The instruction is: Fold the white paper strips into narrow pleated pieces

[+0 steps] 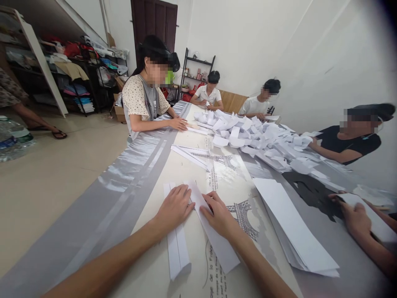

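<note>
My left hand (pixel 175 207) lies palm down over folded white paper strips (pixel 178 252), fingers flat and thumb stretched towards a second piece. That piece is a slanting white paper strip (pixel 221 248), its right edge gripped by my right hand (pixel 218 213), with thumb and index finger showing on top. The folded strips have lengthwise crease lines and a flared near end. Beyond my hands lies another folded paper strip (pixel 190 157). To the right of my forearm sits a stack of white paper sheets (pixel 294 227). What the fingertips of my left hand cover is hidden.
A printed tablecloth (pixel 149 207) covers the long table. A large heap of folded papers (pixel 254 136) spreads over its far right. Co-workers sit around it; one at the left (pixel 145 99) handles paper strips. At the right edge, another person's hand (pixel 356 219) holds white paper beside a dark cloth-like piece (pixel 310 190).
</note>
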Motion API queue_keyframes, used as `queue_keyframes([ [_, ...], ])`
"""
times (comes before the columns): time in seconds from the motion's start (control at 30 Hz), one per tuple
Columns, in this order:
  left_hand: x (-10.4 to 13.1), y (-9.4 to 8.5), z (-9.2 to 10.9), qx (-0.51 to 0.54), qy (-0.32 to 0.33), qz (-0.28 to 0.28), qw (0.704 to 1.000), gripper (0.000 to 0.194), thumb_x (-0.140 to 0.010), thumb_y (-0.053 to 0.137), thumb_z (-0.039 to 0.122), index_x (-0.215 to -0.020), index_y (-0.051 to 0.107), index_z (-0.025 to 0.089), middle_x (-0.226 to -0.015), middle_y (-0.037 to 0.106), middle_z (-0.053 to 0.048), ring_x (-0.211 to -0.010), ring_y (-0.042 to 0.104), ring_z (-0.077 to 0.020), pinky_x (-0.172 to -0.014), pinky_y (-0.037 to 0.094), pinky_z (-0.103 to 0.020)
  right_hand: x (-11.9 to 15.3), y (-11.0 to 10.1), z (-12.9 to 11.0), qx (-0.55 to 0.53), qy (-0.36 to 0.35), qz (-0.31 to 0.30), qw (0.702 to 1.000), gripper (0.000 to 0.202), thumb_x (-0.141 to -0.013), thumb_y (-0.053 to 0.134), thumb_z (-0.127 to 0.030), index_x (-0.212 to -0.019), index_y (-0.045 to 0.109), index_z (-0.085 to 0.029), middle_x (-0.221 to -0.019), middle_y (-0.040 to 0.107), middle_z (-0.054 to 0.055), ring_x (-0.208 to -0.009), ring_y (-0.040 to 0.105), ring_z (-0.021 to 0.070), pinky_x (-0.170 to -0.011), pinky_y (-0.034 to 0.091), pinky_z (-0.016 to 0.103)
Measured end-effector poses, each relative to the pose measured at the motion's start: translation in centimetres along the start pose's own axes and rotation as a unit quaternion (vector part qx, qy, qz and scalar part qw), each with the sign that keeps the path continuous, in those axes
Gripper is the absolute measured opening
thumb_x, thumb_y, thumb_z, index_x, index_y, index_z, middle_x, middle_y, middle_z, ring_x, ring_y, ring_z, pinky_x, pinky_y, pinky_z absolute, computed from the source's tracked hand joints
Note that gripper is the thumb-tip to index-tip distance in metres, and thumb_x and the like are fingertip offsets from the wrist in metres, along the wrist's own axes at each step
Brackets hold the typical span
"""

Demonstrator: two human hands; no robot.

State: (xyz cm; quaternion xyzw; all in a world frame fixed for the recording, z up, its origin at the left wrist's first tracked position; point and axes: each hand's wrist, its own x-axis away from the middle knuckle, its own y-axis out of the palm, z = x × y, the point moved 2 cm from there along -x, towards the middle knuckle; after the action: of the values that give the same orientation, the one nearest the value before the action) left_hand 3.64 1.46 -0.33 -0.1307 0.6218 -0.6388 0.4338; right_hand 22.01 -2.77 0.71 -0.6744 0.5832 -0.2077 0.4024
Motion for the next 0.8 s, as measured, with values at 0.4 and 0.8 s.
queue_keyframes([
  [0.4, 0.0, 0.0, 0.1, -0.048, -0.013, 0.001, 0.999, 0.04, -0.1, 0.056, 0.036, -0.125, 0.062, 0.005, -0.135, 0.061, -0.022, -0.136, 0.049, -0.0364, -0.109, 0.044, -0.048, 0.0, -0.4, -0.2, -0.044, -0.025, -0.008, 0.999, 0.047, -0.098, 0.053, -0.027, -0.144, 0.051, -0.023, -0.139, 0.058, 0.011, -0.123, 0.059, 0.0265, -0.105, 0.053, 0.047],
  [0.8, -0.3, -0.9, 0.2, -0.003, -0.01, 0.007, 1.0, 0.016, -0.096, 0.061, 0.028, -0.099, 0.068, 0.014, -0.117, 0.063, -0.015, -0.124, 0.053, -0.0319, -0.102, 0.047, -0.046, 0.7, -1.2, -2.3, -0.097, -0.013, -0.144, 0.985, 0.061, -0.107, 0.036, -0.055, -0.162, 0.024, -0.032, -0.17, 0.019, -0.001, -0.156, 0.02, 0.0244, -0.127, 0.023, 0.049],
])
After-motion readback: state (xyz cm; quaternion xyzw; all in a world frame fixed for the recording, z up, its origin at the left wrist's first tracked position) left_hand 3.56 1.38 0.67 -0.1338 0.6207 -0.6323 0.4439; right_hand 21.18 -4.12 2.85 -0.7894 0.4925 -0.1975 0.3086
